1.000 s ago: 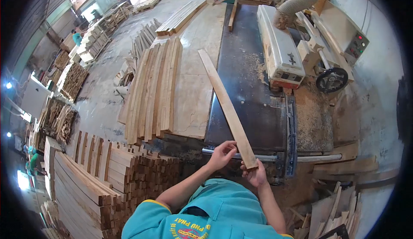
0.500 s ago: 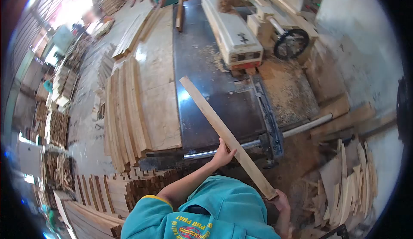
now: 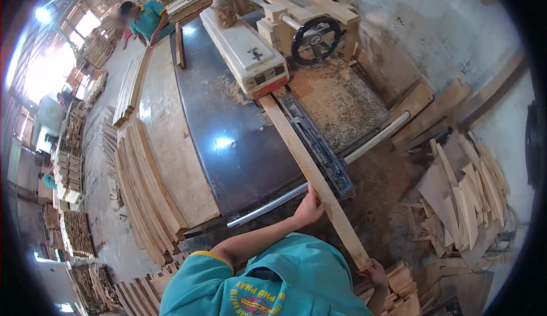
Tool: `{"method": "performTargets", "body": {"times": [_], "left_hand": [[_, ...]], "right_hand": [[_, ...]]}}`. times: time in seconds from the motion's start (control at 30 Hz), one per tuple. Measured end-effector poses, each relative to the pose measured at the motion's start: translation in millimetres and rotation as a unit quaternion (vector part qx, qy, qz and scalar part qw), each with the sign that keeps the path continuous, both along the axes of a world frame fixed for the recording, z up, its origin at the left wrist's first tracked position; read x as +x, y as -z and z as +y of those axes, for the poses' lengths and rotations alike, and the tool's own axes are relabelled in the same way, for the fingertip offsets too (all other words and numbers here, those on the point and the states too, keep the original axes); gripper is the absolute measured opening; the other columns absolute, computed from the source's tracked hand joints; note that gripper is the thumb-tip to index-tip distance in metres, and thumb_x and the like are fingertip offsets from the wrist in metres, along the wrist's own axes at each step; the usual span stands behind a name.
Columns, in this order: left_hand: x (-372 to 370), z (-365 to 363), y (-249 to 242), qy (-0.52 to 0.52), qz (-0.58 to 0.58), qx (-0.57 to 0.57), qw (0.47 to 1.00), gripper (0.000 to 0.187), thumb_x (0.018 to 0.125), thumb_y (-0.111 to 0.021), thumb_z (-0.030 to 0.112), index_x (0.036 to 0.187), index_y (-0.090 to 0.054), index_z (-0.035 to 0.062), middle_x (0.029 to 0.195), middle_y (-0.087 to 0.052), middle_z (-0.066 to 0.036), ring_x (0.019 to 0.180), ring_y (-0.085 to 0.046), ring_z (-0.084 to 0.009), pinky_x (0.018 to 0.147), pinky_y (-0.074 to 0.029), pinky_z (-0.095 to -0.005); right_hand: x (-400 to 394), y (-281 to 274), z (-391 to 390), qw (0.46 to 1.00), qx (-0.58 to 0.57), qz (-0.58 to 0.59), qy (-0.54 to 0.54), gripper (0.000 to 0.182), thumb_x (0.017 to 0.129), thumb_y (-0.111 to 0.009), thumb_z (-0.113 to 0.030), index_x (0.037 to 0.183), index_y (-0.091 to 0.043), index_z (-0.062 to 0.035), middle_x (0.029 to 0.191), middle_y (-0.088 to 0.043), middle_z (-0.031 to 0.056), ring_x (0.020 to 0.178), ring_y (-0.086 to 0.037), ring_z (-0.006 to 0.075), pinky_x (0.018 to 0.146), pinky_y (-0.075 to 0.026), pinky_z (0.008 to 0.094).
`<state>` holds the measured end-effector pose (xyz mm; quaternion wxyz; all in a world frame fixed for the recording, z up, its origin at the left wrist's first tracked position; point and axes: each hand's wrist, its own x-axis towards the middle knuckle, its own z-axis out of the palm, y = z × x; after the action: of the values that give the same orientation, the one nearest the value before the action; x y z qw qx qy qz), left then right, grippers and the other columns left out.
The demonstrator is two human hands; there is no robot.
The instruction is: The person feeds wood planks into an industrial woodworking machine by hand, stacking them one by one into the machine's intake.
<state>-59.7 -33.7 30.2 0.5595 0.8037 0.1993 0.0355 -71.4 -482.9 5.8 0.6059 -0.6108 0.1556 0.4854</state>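
Observation:
A long wooden board (image 3: 310, 171) slants across the dark metal table (image 3: 233, 156) of a saw machine, its far end at the front of the white machine housing (image 3: 245, 54). My left hand (image 3: 309, 208) is closed around the board's left edge near the front of the table. At the near end, my right hand (image 3: 374, 273) grips the board close to my body. Alongside the board's right edge runs a dark metal guide (image 3: 319, 145). Whether the far tip passes under the housing cannot be told.
Several boards (image 3: 148, 185) lie on the wooden side table (image 3: 165, 117) at left. A co-worker (image 3: 149, 20) leans at the far end. Sawdust (image 3: 325, 99) covers the right side. Offcuts (image 3: 467, 196) are piled at right, and a black handwheel (image 3: 316, 40) sits on the machine.
The board has swung right and forward, from lying diagonally over the table to lying along the guide, its far end now at the housing. Both hands kept hold. The camera view has turned.

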Motion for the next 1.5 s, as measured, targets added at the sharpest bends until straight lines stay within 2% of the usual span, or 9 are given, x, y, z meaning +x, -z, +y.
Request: {"method": "performTargets", "body": {"times": [0.13,0.2,0.3,0.53,0.77,0.93,1.03,1.2,1.5], "left_hand": [[15,-8,10,0.003,-0.038,0.003,0.999,0.091,0.097,-0.064,0.018,0.153,0.002,-0.0095,0.108,-0.063,-0.025,0.094,-0.067,-0.0361,0.078,-0.055,-0.0443],[20,-8,12,0.012,0.019,-0.008,1.000,0.098,0.093,-0.065,0.021,0.152,0.005,-0.0133,0.137,-0.049,-0.036,0.122,-0.058,-0.0461,0.100,-0.051,-0.0464],[25,-13,15,-0.015,0.038,0.024,0.999,0.096,0.094,-0.065,0.024,0.152,0.001,-0.0157,0.138,-0.046,-0.038,0.126,-0.053,-0.0475,0.103,-0.049,-0.0465],[38,8,9,-0.039,0.029,0.043,0.998,0.094,0.094,-0.064,0.028,0.150,-0.005,-0.0197,0.137,-0.046,-0.039,0.125,-0.053,-0.0487,0.102,-0.049,-0.0463],[73,54,15,-0.121,0.079,0.199,0.969,0.098,0.090,-0.072,0.029,0.148,-0.012,-0.0222,0.131,-0.051,-0.037,0.121,-0.056,-0.0475,0.099,-0.050,-0.0465],[100,112,5,-0.124,0.136,0.152,0.971,0.097,0.089,-0.072,0.029,0.149,-0.013,-0.0189,0.134,-0.051,-0.034,0.123,-0.055,-0.0449,0.099,-0.050,-0.0460],[110,135,12,-0.149,0.122,0.162,0.968,0.094,0.088,-0.072,0.028,0.149,-0.016,-0.0160,0.132,-0.052,-0.033,0.124,-0.055,-0.0447,0.101,-0.049,-0.0462],[124,180,26,-0.143,0.080,0.182,0.970,0.089,0.088,-0.072,0.029,0.146,-0.020,-0.0147,0.132,-0.053,-0.033,0.123,-0.055,-0.0465,0.102,-0.049,-0.0461],[150,265,40,-0.131,-0.004,0.186,0.974,0.080,0.086,-0.075,0.030,0.138,-0.032,-0.0123,0.113,-0.063,-0.034,0.109,-0.062,-0.0502,0.094,-0.052,-0.0512]], "right_hand": [[-3,4,-3,0.999,-0.030,-0.037,0.022,0.027,0.102,-0.062,-0.025,0.115,-0.058,-0.0013,0.096,-0.071,0.0123,0.084,-0.075,0.0282,0.072,-0.063,0.0383],[-5,5,-5,0.997,-0.034,-0.034,0.066,0.025,0.103,-0.062,-0.025,0.112,-0.058,-0.0020,0.092,-0.071,0.0123,0.080,-0.075,0.0280,0.069,-0.063,0.0379],[-4,10,-8,0.997,-0.019,-0.058,0.046,0.025,0.103,-0.060,-0.026,0.111,-0.058,-0.0025,0.092,-0.071,0.0124,0.080,-0.075,0.0278,0.069,-0.063,0.0383],[5,14,10,0.999,-0.029,-0.024,0.024,0.026,0.104,-0.058,-0.024,0.118,-0.059,-0.0020,0.098,-0.071,0.0112,0.085,-0.075,0.0272,0.075,-0.062,0.0403],[26,26,76,0.998,0.022,-0.055,0.034,0.032,0.103,-0.060,-0.020,0.128,-0.059,-0.0011,0.113,-0.070,0.0105,0.094,-0.071,0.0215,0.085,-0.058,0.0369],[48,71,118,0.988,-0.032,-0.148,-0.017,0.031,0.103,-0.058,-0.015,0.128,-0.060,0.0021,0.114,-0.070,0.0093,0.099,-0.067,0.0193,0.090,-0.053,0.0333],[56,76,140,0.980,-0.003,-0.192,-0.049,0.035,0.102,-0.062,-0.028,0.120,-0.063,0.0019,0.108,-0.067,0.0031,0.096,-0.061,0.0125,0.083,-0.050,0.0297],[69,14,209,0.988,-0.015,-0.143,-0.053,0.033,0.107,-0.052,-0.026,0.118,-0.061,0.0036,0.105,-0.074,0.0142,0.084,-0.072,0.0199,0.079,-0.057,0.0339],[87,9,287,0.991,0.018,-0.107,-0.073,0.053,0.109,-0.042,-0.047,0.097,-0.061,0.0008,0.088,-0.076,0.0147,0.069,-0.073,0.0206,0.063,-0.059,0.0338]]}}
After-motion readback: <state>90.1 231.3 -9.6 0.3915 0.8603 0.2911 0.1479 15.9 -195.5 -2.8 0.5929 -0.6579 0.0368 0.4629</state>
